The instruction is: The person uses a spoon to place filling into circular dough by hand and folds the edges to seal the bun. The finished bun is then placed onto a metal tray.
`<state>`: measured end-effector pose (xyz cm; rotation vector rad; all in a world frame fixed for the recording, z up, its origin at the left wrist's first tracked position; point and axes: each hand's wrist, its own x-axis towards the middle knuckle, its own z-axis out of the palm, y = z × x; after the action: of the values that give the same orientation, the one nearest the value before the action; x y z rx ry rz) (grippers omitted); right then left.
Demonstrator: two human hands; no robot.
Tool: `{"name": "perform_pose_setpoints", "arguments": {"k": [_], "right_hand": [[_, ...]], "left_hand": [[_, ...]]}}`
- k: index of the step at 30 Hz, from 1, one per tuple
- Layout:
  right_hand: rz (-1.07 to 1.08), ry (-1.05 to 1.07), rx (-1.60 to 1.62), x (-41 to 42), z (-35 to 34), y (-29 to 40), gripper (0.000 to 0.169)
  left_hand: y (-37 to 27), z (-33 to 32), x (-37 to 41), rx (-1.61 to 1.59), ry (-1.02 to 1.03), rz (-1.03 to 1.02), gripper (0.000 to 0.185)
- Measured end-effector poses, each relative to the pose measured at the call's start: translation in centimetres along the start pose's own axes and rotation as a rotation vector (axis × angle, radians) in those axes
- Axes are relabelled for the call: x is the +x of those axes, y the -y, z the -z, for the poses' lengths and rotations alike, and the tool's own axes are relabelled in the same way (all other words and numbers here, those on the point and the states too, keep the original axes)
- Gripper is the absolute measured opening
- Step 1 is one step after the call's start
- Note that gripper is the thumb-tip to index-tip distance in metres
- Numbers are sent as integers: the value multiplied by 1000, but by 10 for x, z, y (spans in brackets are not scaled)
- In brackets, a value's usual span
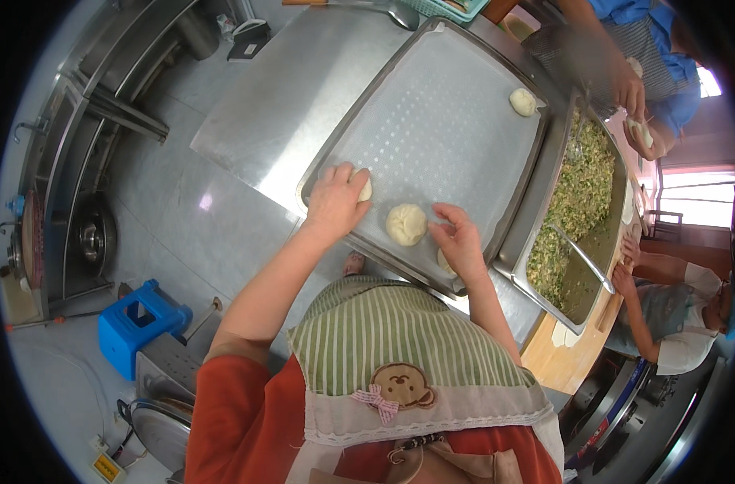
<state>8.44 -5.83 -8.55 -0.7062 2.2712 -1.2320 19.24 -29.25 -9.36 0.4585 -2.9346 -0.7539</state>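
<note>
My left hand [336,202] is closed over a filled dough bun [364,186] at the near left corner of a metal tray [367,254]; the fingers hide most of that bun. A second pleated bun [405,224] sits on the white perforated liner [446,121] between my hands. Just right of it is my right hand [458,236], its thumb and fingers slightly apart and holding nothing visible. Partly covered by this hand, another bun [445,261] lies near the tray's front edge. One more bun [523,102] rests at the far right corner.
Right of the tray stands a deep steel pan [585,327] of chopped green filling [576,199] with a metal-handled utensil [585,260]. Two co-workers handle dough beyond it, near a wooden board [549,357]. A ladle [398,13] lies at the back; a blue stool [139,323] stands left.
</note>
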Motion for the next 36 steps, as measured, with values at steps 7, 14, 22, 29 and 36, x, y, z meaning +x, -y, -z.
{"name": "perform_pose_setpoints", "arguments": {"k": [7,14,22,29,36], "right_hand": [[-6,-55,118,2,15,-2,33],[-4,-55,35,2,19,4,31],[-69,-83,-55,-11,42,-5,31],[73,40,-252,-20,15,20,43],[208,-49,-202,-31,12,6,37]], "left_hand": [[32,38,-5,-319,-242,86,31],[49,41,-20,-206,-389,-47,21],[18,26,-28,-346,-411,-18,23],[-20,-11,-27,-392,-214,-274,26],[-51,-19,-15,-394,-82,-319,38]]}}
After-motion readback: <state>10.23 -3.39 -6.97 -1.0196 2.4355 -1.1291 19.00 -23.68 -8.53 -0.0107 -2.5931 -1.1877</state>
